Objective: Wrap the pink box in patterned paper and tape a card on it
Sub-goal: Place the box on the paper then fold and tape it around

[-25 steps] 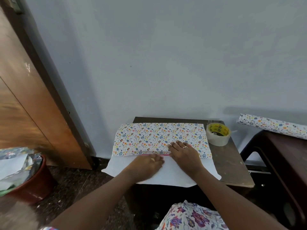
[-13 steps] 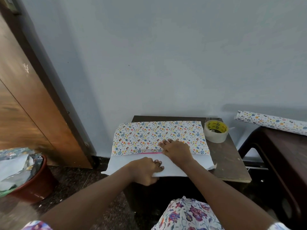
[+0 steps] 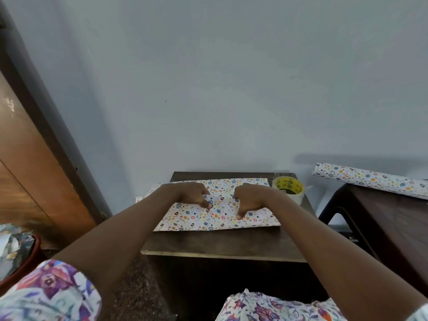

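the left hand (image 3: 193, 195) and right hand (image 3: 251, 198) press down, fingers curled, on the patterned paper (image 3: 208, 222) on the tabletop (image 3: 220, 243), likely holding the fold over the hidden pink box; whether they pinch it, i cannot tell.

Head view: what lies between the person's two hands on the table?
Only a bare stretch of the patterned paper separates the left hand and the right hand. Nothing else lies there, as the head view shows.

Two hands (image 3: 193, 195) (image 3: 251, 199), one paper sheet (image 3: 217, 220), one tape (image 3: 289, 187), one paper roll (image 3: 370, 180).
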